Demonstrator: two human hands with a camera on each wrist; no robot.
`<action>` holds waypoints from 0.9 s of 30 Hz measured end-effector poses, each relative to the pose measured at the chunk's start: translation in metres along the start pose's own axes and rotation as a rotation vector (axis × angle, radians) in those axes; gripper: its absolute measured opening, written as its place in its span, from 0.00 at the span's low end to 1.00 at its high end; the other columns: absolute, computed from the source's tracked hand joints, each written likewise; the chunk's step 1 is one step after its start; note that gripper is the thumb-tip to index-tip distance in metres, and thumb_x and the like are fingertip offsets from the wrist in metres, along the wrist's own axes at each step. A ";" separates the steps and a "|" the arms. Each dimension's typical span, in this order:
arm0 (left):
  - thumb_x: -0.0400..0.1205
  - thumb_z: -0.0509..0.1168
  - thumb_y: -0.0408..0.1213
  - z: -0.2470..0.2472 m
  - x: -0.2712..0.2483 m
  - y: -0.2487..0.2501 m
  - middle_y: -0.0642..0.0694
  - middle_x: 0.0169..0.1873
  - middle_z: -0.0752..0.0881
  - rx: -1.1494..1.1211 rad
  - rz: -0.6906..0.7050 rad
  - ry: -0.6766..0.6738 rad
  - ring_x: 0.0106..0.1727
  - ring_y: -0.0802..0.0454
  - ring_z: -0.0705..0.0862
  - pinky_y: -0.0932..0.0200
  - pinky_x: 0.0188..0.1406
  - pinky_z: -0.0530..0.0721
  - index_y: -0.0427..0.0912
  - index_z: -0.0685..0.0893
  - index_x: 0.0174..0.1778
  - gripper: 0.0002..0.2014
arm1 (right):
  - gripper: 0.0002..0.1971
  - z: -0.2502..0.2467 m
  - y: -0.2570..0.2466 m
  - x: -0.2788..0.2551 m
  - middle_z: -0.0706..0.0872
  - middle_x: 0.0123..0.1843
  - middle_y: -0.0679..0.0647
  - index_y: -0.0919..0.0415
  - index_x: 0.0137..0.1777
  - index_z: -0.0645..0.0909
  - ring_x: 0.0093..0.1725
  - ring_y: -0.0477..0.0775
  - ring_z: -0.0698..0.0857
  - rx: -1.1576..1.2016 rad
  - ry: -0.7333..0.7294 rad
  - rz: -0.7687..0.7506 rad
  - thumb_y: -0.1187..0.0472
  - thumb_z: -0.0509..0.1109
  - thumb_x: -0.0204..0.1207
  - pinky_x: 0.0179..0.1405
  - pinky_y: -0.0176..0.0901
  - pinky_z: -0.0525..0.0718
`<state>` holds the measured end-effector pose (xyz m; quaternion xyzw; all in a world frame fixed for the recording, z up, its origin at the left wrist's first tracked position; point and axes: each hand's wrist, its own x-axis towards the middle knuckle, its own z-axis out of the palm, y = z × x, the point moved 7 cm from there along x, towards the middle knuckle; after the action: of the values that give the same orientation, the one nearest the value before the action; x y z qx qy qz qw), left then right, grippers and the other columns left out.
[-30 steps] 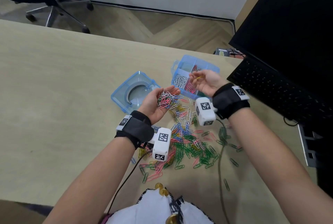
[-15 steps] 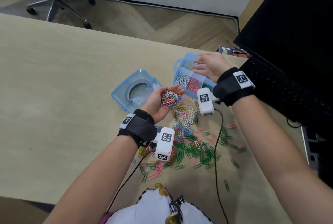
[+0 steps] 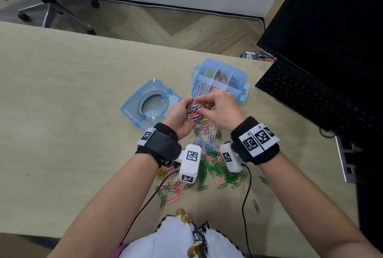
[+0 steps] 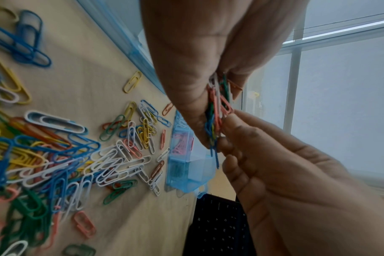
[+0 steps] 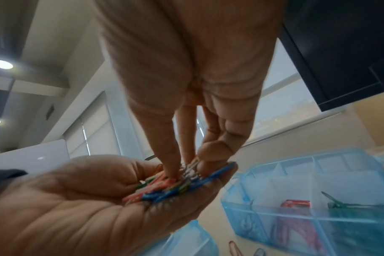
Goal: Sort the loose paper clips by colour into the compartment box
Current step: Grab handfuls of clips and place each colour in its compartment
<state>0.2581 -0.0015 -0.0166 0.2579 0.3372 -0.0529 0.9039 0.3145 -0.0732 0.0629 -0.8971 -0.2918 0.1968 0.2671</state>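
Blue compartment box (image 3: 240, 75) held few clips; most lay beside it on the tabletop (image 3: 62, 112). Left hand (image 3: 179, 117) cupped a mixed handful (image 3: 193, 110); right hand (image 3: 220, 109) pinched into it.

bare desk (image 3: 62, 112) left, keyboard (image 3: 310, 96) crowding right

Only single letters, Z, A, Q, W, S, E, show faintly on the keyboard (image 4: 217, 228) keys; nothing else reads

Your left hand (image 3: 180, 116) is palm up, fingers cupped round a handful of paper clips (image 3: 193, 110) — your right hand (image 3: 219, 108) sits palm down just above it, thumb and fingertips (image 5: 173, 166) dipped into that handful. Both forearms angle inward — wrists near each other.
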 end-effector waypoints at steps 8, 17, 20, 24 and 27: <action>0.89 0.47 0.37 0.000 -0.004 -0.004 0.39 0.36 0.84 -0.015 -0.034 -0.011 0.29 0.52 0.84 0.62 0.28 0.84 0.32 0.81 0.46 0.19 | 0.08 0.010 0.009 0.004 0.92 0.44 0.54 0.58 0.43 0.90 0.43 0.50 0.89 0.196 0.005 0.064 0.70 0.78 0.67 0.54 0.46 0.87; 0.88 0.49 0.36 0.002 -0.007 0.001 0.41 0.36 0.89 -0.092 -0.069 -0.067 0.34 0.48 0.90 0.60 0.36 0.88 0.31 0.83 0.50 0.18 | 0.07 -0.003 0.024 -0.001 0.89 0.35 0.55 0.65 0.45 0.79 0.28 0.44 0.86 0.911 -0.103 0.261 0.75 0.63 0.80 0.26 0.29 0.81; 0.88 0.47 0.37 0.003 -0.008 0.000 0.40 0.41 0.89 -0.102 -0.085 -0.084 0.36 0.48 0.90 0.60 0.37 0.88 0.31 0.82 0.57 0.19 | 0.13 -0.005 0.025 -0.006 0.91 0.37 0.57 0.69 0.45 0.80 0.31 0.49 0.87 1.113 -0.173 0.343 0.76 0.54 0.83 0.28 0.32 0.83; 0.88 0.48 0.38 -0.001 -0.005 -0.003 0.40 0.50 0.85 -0.066 -0.096 -0.066 0.37 0.51 0.88 0.62 0.31 0.86 0.33 0.79 0.66 0.19 | 0.17 -0.006 0.024 -0.009 0.90 0.38 0.59 0.71 0.44 0.82 0.35 0.52 0.87 1.172 -0.206 0.373 0.75 0.51 0.82 0.32 0.34 0.84; 0.88 0.47 0.38 0.001 -0.006 -0.004 0.39 0.50 0.84 -0.083 -0.109 -0.105 0.35 0.51 0.89 0.63 0.30 0.86 0.33 0.78 0.68 0.21 | 0.14 -0.005 0.024 -0.010 0.90 0.40 0.59 0.70 0.45 0.85 0.35 0.50 0.87 1.147 -0.220 0.355 0.71 0.57 0.84 0.34 0.32 0.84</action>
<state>0.2536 -0.0060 -0.0137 0.1983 0.3046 -0.1016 0.9260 0.3193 -0.0979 0.0540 -0.6197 -0.0113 0.4555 0.6390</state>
